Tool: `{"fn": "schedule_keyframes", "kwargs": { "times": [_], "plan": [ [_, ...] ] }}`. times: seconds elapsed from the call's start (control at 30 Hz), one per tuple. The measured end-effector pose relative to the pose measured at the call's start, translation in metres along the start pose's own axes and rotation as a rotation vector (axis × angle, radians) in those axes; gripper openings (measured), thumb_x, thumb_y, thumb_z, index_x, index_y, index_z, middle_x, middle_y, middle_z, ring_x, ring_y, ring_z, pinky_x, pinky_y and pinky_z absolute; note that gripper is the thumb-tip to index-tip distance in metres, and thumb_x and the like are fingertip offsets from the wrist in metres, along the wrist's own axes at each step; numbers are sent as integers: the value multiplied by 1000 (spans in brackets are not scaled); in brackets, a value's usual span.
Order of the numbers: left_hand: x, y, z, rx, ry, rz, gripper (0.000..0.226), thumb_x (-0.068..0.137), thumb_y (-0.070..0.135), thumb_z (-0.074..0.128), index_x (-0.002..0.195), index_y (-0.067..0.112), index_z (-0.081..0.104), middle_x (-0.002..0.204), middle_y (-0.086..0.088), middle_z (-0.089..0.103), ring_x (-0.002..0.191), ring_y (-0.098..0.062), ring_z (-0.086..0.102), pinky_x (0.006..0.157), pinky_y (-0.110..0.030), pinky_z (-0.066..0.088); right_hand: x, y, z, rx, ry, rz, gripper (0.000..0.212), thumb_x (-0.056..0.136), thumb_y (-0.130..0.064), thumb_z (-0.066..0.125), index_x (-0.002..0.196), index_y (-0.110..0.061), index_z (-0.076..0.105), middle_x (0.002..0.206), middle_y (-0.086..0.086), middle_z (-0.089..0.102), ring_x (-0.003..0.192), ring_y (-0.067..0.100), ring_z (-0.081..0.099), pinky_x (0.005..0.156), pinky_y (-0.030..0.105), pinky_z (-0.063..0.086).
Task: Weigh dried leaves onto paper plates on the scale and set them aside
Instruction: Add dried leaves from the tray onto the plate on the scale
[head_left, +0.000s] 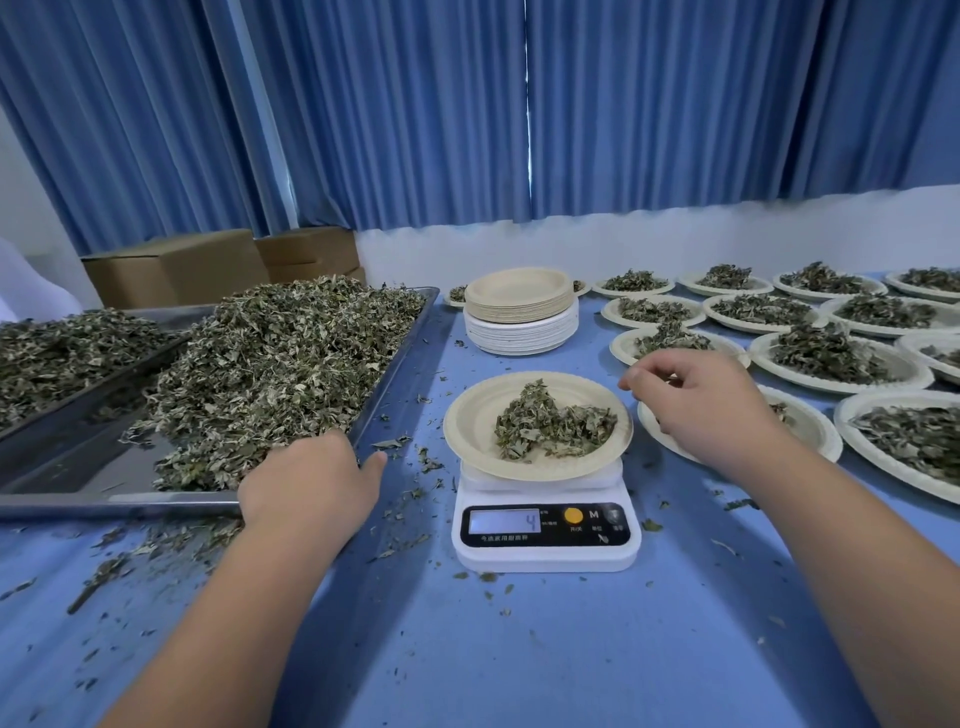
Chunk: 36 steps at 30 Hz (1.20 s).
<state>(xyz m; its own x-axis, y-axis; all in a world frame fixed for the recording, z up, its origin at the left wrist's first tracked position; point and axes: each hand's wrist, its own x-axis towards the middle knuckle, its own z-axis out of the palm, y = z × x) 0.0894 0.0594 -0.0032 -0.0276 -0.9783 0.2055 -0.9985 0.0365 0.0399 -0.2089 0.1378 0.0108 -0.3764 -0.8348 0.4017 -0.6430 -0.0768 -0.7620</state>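
The blue table (519, 649) is carrying everything. The steel tray (78, 467) of loose dried leaves (270, 374) is taking up its left side, and rows of filled plates (831, 358) are crowding its right. A stack of empty plates (519, 317) is standing behind the middle. The white kitchen scale (543, 530) is sitting between the two arms, straight ahead of the person. It is bearing the paper plate (467, 431) that is being filled, with a small heap of leaves (550, 426) lying slightly right of the plate's centre. The display (504, 521) is showing what looks like a 4. The left hand (306, 483) is resting at the tray's near right corner with its fingers tucked down into the edge of the leaf pile; whether it is grasping any is hidden. The right hand (701, 405) is hovering just beside the plate's far right rim, fingertips drawn together as if pinching, though what they are holding is too small to tell. So the supply is lying left of the plate and the set-aside plates right; the right hand is nearer the plate and the left nearer the leaves, which probably suits topping up from the left.
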Motion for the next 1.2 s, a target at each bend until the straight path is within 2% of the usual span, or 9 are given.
{"fn": "schedule_keyframes", "kwargs": {
  "times": [0.2, 0.37, 0.47, 0.7, 0.87, 0.93, 1.03, 1.13, 1.2],
  "plan": [
    [-1, -2, -2, 35, 29, 3, 50, 92, 63, 35, 105, 19, 54, 103, -4, 62, 103, -30, 56, 88, -42, 47, 0, 0, -1, -6, 6, 2, 23, 92, -21, 57, 74, -25, 69, 46, -23, 53, 42, 0, 45, 48, 20, 32],
    [-3, 4, 2, 50, 5, 4, 49, 93, 62, 36, 106, 16, 47, 91, -2, 54, 100, -30, 57, 78, -38, 43, -1, 0, -1, -18, 3, -2, 22, 93, -20, 57, 75, -23, 69, 46, -28, 53, 42, -3, 46, 48, 19, 31],
    [-6, 11, 4, 72, 30, 22, 45, 93, 59, 40, 97, 14, 39, 103, -5, 61, 103, -31, 56, 72, -35, 38, -1, -1, -1, -32, -4, -7, 21, 93, -20, 56, 77, -22, 70, 47, -29, 53, 42, -3, 46, 45, 16, 31],
    [-4, 10, 5, 69, 112, 49, 44, 95, 52, 44, 116, 13, 42, 114, -10, 59, 106, -34, 57, 76, -38, 44, -1, -1, 0, -40, -3, -14, 22, 93, -19, 56, 77, -20, 70, 46, -28, 53, 44, -2, 47, 44, 14, 30],
    [-3, 12, 7, 103, 122, 39, 41, 98, 49, 40, 117, 13, 44, 118, -12, 55, 109, -32, 56, 78, -39, 45, -1, -1, 1, -27, 4, -10, 22, 93, -20, 57, 75, -21, 70, 45, -26, 52, 41, -2, 46, 43, 13, 30],
    [-1, 11, 8, 103, 124, 48, 42, 99, 49, 39, 119, 13, 45, 118, -12, 55, 107, -33, 57, 76, -38, 44, 0, -1, 1, -28, 4, -6, 22, 92, -21, 57, 75, -22, 70, 44, -24, 52, 40, 0, 45, 46, 19, 31],
    [4, 5, 7, 21, 122, 51, 44, 99, 49, 36, 118, 11, 49, 113, -12, 57, 102, -34, 58, 74, -39, 45, 0, 0, 1, -22, 5, -10, 21, 92, -21, 58, 74, -22, 70, 45, -23, 52, 40, 1, 44, 43, 16, 30],
    [11, -4, 5, -107, 96, 56, 47, 99, 52, 34, 105, 12, 57, 94, -9, 60, 87, -31, 60, 74, -38, 51, 1, 0, 1, -13, 10, -20, 22, 92, -20, 58, 73, -22, 69, 44, -23, 52, 41, 0, 45, 40, 11, 32],
    [14, -10, 4, -188, 85, 51, 46, 98, 54, 36, 95, 14, 59, 79, -6, 60, 75, -27, 59, 64, -33, 49, 1, 0, 1, 4, 16, -25, 22, 91, -18, 58, 72, -20, 69, 43, -22, 52, 41, 0, 45, 40, 8, 32]
  ]
}}
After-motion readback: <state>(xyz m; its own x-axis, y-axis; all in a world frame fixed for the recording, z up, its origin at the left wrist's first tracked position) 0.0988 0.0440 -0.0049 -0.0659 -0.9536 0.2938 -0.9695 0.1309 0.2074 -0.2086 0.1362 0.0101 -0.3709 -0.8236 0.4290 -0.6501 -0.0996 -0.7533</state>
